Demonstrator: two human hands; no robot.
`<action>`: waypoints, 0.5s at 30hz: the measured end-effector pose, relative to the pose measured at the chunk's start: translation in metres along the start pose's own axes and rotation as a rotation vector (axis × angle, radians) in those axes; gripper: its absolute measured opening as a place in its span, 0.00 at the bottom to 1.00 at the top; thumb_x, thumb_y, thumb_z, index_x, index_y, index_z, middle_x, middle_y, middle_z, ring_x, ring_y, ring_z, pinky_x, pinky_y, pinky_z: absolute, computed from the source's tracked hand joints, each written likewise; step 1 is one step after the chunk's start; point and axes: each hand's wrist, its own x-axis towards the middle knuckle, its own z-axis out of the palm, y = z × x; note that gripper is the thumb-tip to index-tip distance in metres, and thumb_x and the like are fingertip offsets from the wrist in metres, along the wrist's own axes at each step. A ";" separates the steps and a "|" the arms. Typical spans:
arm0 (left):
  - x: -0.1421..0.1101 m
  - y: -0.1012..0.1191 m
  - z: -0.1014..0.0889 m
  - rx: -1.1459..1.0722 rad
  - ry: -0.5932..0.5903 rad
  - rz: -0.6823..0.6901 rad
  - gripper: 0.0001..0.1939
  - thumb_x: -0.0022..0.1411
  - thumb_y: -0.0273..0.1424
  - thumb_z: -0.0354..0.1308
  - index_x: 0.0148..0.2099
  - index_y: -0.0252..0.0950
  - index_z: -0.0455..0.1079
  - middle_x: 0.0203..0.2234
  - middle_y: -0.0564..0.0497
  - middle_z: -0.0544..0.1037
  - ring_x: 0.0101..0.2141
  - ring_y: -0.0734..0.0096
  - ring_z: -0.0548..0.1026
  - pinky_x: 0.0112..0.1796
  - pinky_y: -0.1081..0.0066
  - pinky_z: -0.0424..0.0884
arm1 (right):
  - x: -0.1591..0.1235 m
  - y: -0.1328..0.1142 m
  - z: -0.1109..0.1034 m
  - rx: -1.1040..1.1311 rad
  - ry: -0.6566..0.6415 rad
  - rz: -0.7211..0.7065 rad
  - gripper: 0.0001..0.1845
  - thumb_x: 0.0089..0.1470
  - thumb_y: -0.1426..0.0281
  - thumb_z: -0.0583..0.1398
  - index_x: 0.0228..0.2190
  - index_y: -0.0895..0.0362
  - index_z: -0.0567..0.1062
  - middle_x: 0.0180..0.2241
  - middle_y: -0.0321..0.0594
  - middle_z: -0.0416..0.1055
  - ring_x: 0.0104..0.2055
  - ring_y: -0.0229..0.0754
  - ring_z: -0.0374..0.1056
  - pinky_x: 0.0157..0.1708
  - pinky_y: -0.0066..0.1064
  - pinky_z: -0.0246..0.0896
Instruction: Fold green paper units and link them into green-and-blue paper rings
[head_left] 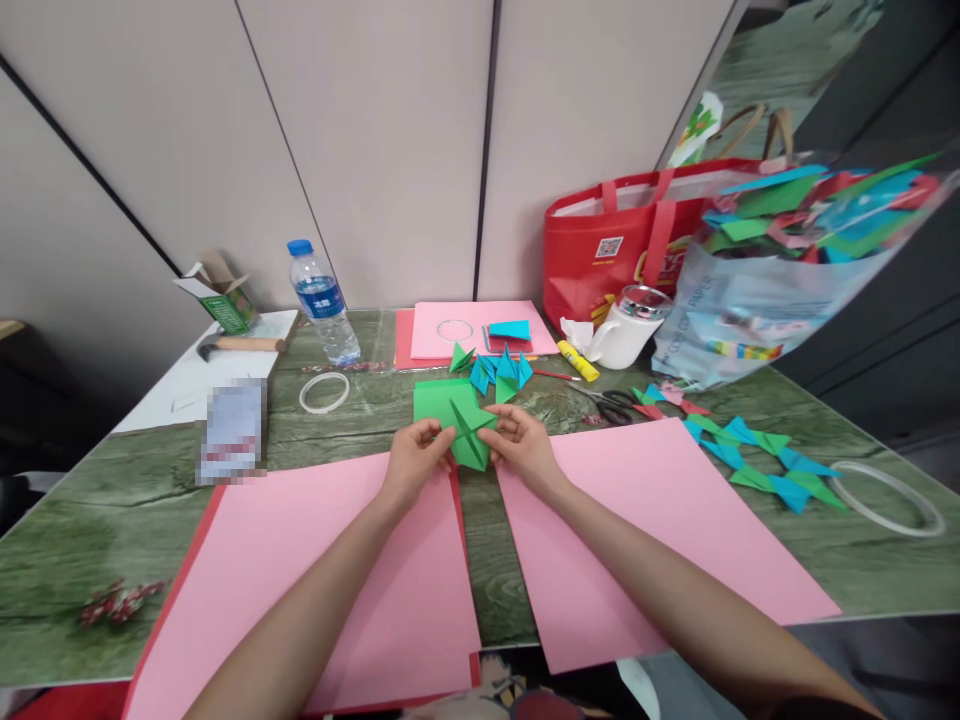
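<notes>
A small folded green paper piece [470,437] is pinched between both hands above the table's middle. My left hand [415,462] grips its left edge with thumb and fingers. At the piece's right edge, my right hand [522,444] holds on the same way. Flat green paper sheets [439,402] lie just behind it. Beyond those sit several folded teal and green paper shapes [496,371]. Two large pink sheets [352,585] lie under my forearms, one on each side.
A water bottle [322,301], a tape ring [324,391], a glue stick [577,361], scissors [611,404], a white mug [626,327], a red bag [630,240] and a clear bag of folded paper [780,280] stand behind. A chain of folded pieces [757,458] lies at right.
</notes>
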 end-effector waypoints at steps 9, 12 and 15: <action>-0.001 -0.001 0.002 -0.164 -0.083 -0.051 0.13 0.47 0.35 0.62 0.29 0.30 0.65 0.22 0.53 0.73 0.22 0.73 0.75 0.27 0.72 0.73 | -0.001 0.000 0.001 0.001 -0.050 -0.026 0.16 0.43 0.60 0.62 0.33 0.56 0.69 0.29 0.38 0.71 0.29 0.39 0.68 0.25 0.29 0.66; -0.002 0.000 0.003 -0.209 -0.087 -0.049 0.16 0.49 0.35 0.61 0.37 0.30 0.65 0.22 0.53 0.73 0.23 0.70 0.75 0.28 0.68 0.75 | -0.003 -0.002 0.003 0.001 -0.089 0.003 0.17 0.43 0.60 0.62 0.35 0.55 0.68 0.31 0.37 0.71 0.24 0.37 0.67 0.15 0.25 0.62; -0.002 0.002 0.005 -0.253 -0.068 -0.017 0.32 0.46 0.32 0.64 0.53 0.36 0.56 0.26 0.55 0.72 0.23 0.69 0.76 0.28 0.63 0.75 | -0.002 -0.003 0.003 -0.001 -0.048 -0.007 0.18 0.44 0.61 0.61 0.37 0.55 0.68 0.28 0.35 0.71 0.18 0.31 0.62 0.12 0.22 0.56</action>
